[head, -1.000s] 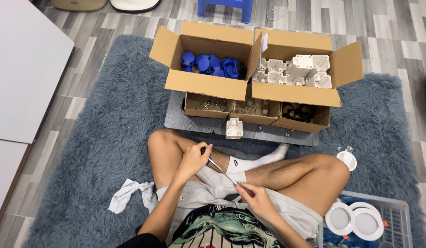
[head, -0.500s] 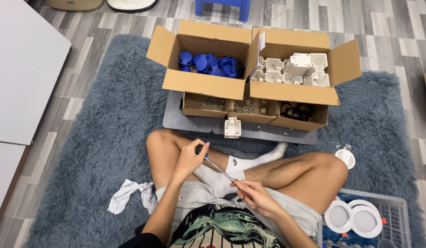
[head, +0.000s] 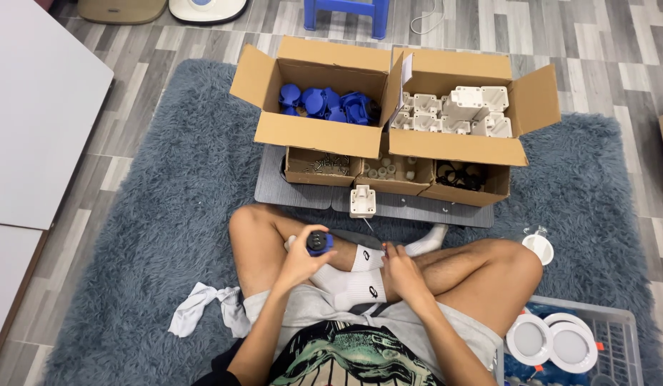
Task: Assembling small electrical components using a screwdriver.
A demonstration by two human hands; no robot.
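Observation:
I sit cross-legged on a blue-grey shaggy rug (head: 167,186). My left hand (head: 303,263) is closed around a small blue and black round plastic part (head: 318,242), held upright over my left shin. My right hand (head: 401,271) rests on my sock and ankle with its fingers curled; what it holds, if anything, is hidden. A white plastic box part (head: 362,200) stands on a grey board (head: 274,189) just beyond my knees.
Two open cardboard boxes stand ahead: the left box (head: 317,132) holds blue parts, the right box (head: 456,146) white parts. Smaller boxes in front hold screws, small white pieces and black rings. A clear crate (head: 617,336) with white round discs sits at right. A white cloth (head: 203,307) lies at left.
The thin metal tool held between both hands earlier is no longer visible. My left hand now grips the blue round part, and my right hand has dropped onto my ankle.

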